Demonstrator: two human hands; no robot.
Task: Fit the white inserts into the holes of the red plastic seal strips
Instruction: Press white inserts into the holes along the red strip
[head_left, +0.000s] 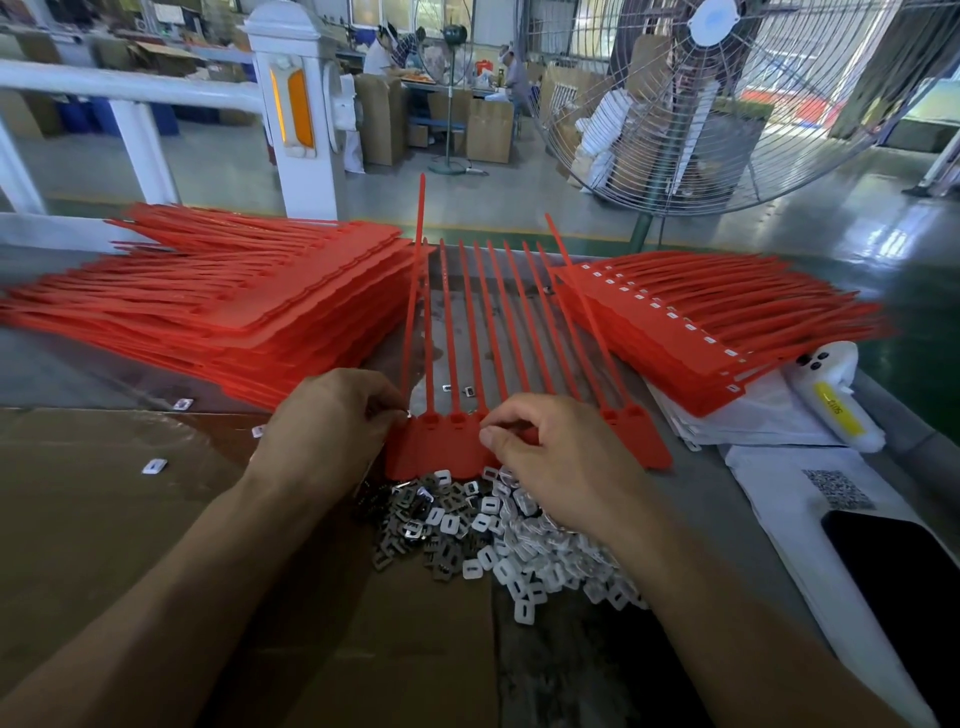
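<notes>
Both hands atop red seal strips, inserts beneath.

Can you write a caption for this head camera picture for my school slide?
Two hands, left and right, work on a red seal strip sheet above a pile of white inserts.

From my remote seat I see only the person's two bare forearms and hands. The left hand and the right hand carry no gloves, rings or watch. Both forearms are uncovered right to the lower edge of the view, with no sleeve cuff showing. The fingernails that show on the right hand are short and unpainted.
</notes>
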